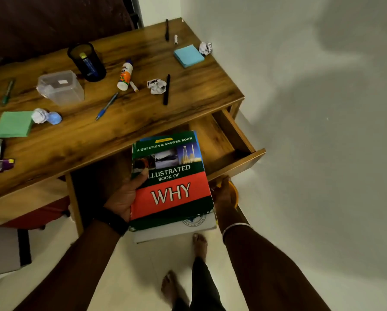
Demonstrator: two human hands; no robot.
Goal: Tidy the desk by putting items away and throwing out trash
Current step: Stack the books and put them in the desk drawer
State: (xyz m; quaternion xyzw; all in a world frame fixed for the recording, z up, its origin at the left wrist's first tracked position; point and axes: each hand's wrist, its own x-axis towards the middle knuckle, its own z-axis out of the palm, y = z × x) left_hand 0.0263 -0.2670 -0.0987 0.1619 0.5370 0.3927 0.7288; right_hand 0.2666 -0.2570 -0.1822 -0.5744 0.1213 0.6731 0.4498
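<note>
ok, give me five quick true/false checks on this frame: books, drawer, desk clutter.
1. The left hand grips the green-and-red "WHY" book. True.
2. The wooden desk drawer is shut. False: it is pulled open.
3. A second, white book lies under the top one. True.
4. The black mesh pen cup is empty. False: it holds a pen.
5. The blue sticky-note pad sits inside the drawer. False: it is on the wooden desk.

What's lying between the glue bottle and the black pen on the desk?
In the head view, a crumpled paper ball and a small white stick.
</note>
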